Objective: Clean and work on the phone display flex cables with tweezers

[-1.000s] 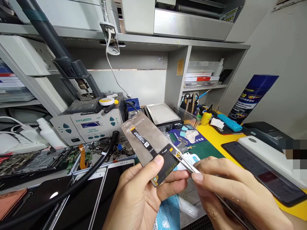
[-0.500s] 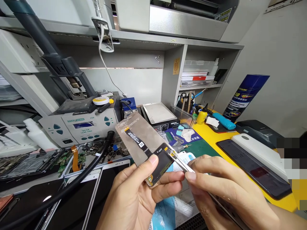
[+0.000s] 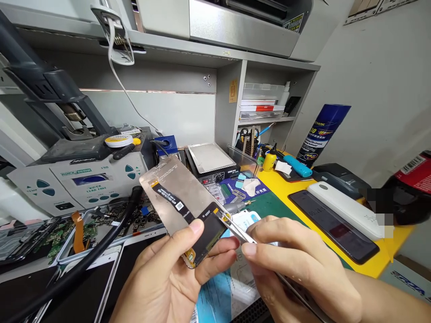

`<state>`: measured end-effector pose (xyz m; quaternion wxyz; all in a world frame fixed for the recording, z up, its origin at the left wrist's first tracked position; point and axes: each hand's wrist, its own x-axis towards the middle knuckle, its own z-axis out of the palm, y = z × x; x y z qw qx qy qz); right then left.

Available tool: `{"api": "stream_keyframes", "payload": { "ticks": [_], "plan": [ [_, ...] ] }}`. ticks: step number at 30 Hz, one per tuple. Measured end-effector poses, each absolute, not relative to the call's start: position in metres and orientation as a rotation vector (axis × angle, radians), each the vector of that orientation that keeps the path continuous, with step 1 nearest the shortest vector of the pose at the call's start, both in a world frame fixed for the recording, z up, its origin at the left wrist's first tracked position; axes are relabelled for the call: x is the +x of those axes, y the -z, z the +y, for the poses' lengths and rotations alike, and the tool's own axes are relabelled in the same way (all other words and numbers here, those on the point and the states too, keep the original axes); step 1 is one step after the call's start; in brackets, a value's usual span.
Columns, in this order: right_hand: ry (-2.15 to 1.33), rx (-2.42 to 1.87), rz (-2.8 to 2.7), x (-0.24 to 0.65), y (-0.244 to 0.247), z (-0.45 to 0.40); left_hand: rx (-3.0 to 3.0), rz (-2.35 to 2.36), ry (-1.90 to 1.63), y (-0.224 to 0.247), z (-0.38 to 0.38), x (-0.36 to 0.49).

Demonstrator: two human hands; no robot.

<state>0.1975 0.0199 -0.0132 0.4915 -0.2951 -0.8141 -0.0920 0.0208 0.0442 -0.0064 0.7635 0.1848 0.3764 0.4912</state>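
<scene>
My left hand (image 3: 168, 273) holds a phone display panel (image 3: 185, 188) from below, its thumb pressed on the black flex part near the lower end. The panel's back is silvery, with a black ribbon cable (image 3: 168, 197) and a small white code label on it. My right hand (image 3: 292, 260) is closed round metal tweezers (image 3: 237, 229). Their tips reach the small gold and orange contacts (image 3: 223, 217) at the panel's right edge; whether they grip anything there is too small to tell.
A grey soldering station (image 3: 90, 181) stands at the left, with a black hose (image 3: 111, 242) before it. Circuit boards and phones lie at lower left. A heating plate (image 3: 212, 158) is behind the panel. At right are a spray can (image 3: 321, 134), phone (image 3: 333, 224) and dark bottle (image 3: 404, 193).
The view has shifted to the right, so the scene sits further left and the red-labelled bottle shows. Both hands keep nearly the same pose, with the tweezers still at the panel's edge.
</scene>
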Motion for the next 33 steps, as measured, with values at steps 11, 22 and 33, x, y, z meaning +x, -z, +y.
{"api": "stream_keyframes", "payload": {
  "ticks": [11,22,33],
  "plan": [
    [0.103,-0.688,-2.024,0.2000,0.0117,0.0191,0.576,0.844,-1.044,0.0051,0.0402,0.0207],
    [0.067,-0.697,-2.054,0.2050,0.0134,0.0179,0.623,0.819,-0.989,0.0091,0.0385,0.0196],
    [0.031,-0.698,-2.006,0.2016,0.0160,0.0172,0.614,0.814,-0.913,0.0087,0.0428,0.0190]
  ]
}}
